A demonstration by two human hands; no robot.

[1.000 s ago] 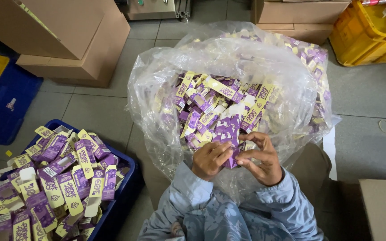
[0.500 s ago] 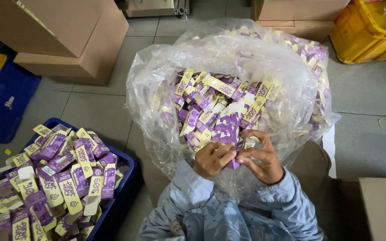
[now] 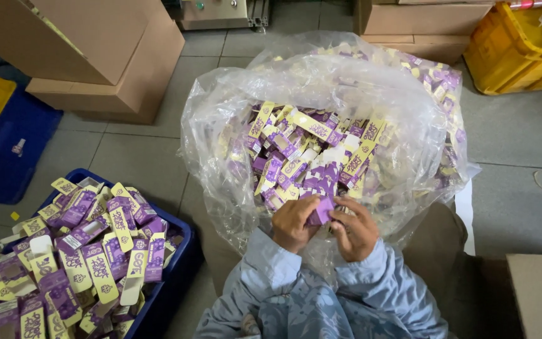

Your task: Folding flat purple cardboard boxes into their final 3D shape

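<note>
My left hand (image 3: 294, 223) and my right hand (image 3: 353, 229) meet at the near rim of a big clear plastic bag (image 3: 221, 125). Both hands are closed on one small purple carton (image 3: 321, 211), held between the fingers. Several flat purple and yellow cartons (image 3: 302, 144) fill the bag just beyond my hands. Light blue sleeves cover both forearms.
A blue crate (image 3: 180, 263) at lower left is heaped with assembled purple and yellow cartons (image 3: 83, 251). Brown cardboard boxes (image 3: 95, 56) stand at upper left and top right. A yellow crate (image 3: 515, 56) sits at upper right, a blue bin (image 3: 7, 150) at far left.
Both hands have stayed at the bag's near rim, working the purple carton between the fingers with small shifts. Nothing else has moved.
</note>
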